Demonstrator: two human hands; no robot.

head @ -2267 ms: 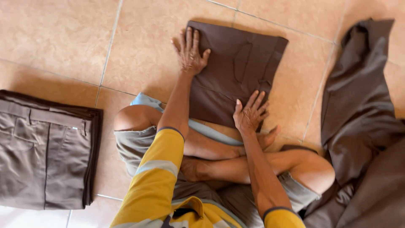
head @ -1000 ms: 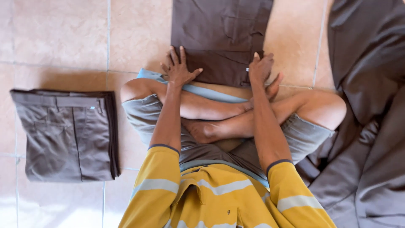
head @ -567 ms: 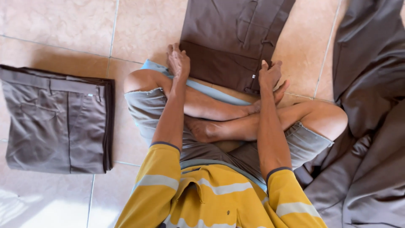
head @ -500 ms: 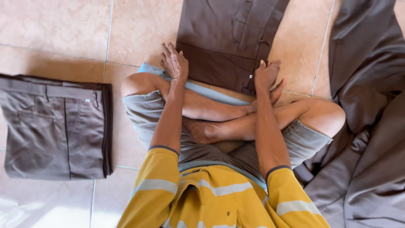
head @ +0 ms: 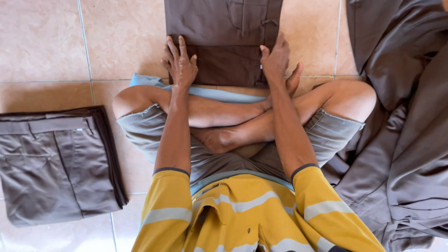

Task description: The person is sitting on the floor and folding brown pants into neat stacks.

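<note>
I sit cross-legged on a tiled floor. A folded pair of dark brown trousers (head: pixel 224 32) lies in front of my shins. My left hand (head: pixel 180 63) lies flat on its near left corner, fingers spread. At the near right edge, my right hand (head: pixel 276 58) presses down with its fingers together. Neither hand grips the cloth.
A stack of folded grey-brown trousers (head: pixel 56 163) lies on the floor to my left. A heap of unfolded brown garments (head: pixel 401 116) fills the right side. Beige floor tiles (head: pixel 116 37) show between them.
My hands have slid from the far part of the brown trousers back to their near edge, and the cloth now lies folded shorter and closer to my legs.
</note>
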